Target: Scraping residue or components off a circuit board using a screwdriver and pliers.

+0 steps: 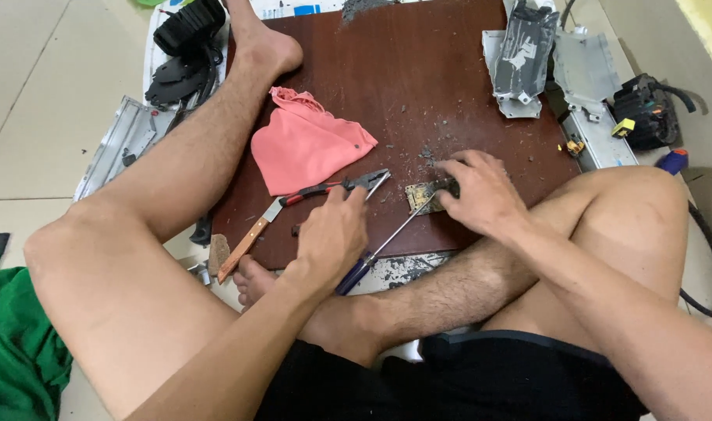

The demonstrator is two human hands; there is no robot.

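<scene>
Seen from above, seated on a floor with legs around a dark wooden board [418,70]. From left: knife [247,238] with wooden handle, pink cloth [305,148], pliers [344,185]. Left hand [332,238] closed around a blue-handled screwdriver [383,245], tip at a small metal part [426,195]. Right hand [477,191] pressing that part down on the board, fingers curled over it.

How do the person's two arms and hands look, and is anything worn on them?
The left hand and right hand are bare: no gloves, rings, watch or wristband visible. Both forearms are uncovered too, with no sleeve in view. The only clothing seen is dark shorts at the waist.
</scene>
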